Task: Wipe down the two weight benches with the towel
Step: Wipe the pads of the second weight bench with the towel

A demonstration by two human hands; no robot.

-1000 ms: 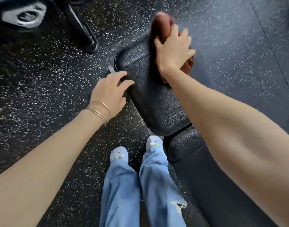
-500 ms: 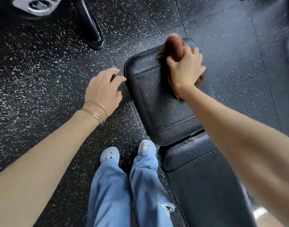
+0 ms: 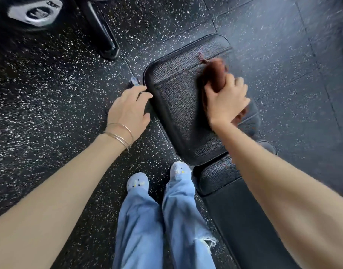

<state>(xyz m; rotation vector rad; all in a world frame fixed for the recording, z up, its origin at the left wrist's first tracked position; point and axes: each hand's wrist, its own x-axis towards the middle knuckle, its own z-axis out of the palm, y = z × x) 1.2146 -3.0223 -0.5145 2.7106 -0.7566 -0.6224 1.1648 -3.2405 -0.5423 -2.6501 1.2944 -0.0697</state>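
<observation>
Head view looked straight down at a black weight bench (image 3: 178, 105) standing on speckled rubber floor (image 3: 50, 94). Her right hand (image 3: 226, 101) was curled tight around a bunched reddish-brown towel (image 3: 215, 74), that grip shut on the cloth and pressing it onto the right half of the seat pad. The towel was blurred, so I judged a wiping stroke was under way. Her left hand (image 3: 129, 111), two thin bangles (image 3: 120, 135) at the wrist, lay loosely open with its fingertips touching the pad's left edge, holding nothing. The longer back pad (image 3: 244, 220) ran off toward the lower right under her forearm. Next, I reckoned, she would need to carry the towel across the left half, then onto the back pad. No second bench showed.
</observation>
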